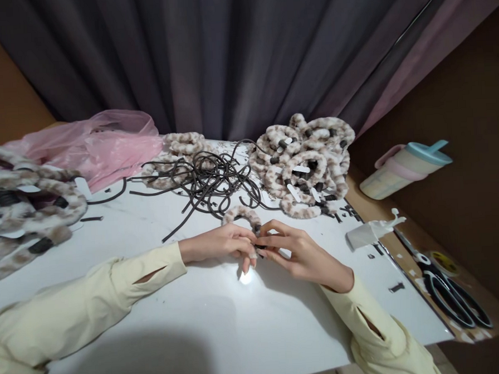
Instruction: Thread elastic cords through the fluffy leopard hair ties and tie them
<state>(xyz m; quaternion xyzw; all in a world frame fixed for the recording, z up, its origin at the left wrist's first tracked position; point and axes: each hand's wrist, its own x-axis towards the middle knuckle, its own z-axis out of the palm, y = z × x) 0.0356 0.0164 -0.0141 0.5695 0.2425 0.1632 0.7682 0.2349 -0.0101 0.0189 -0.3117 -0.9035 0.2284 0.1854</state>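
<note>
In the middle of the white table, my left hand (231,244) and my right hand (292,249) meet at a small fluffy ring (241,212) with beige and white spots. Both hands have their fingers pinched together at its near side, where a dark band shows between the fingertips. My fingers partly hide that side of the ring. Just beyond lies a tangle of dark cords (215,180). To the right of it, a heap of similar fluffy rings (307,164) with dark wraps and white tags is piled up.
More fluffy rings (28,198) and a pink plastic bag (105,144) lie at left. On the right are a small white squeeze bottle (367,234), black-handled scissors (451,299), a roll of yellow tape (443,262) and a tumbler with a blue lid (399,168). A dark curtain (192,56) hangs behind.
</note>
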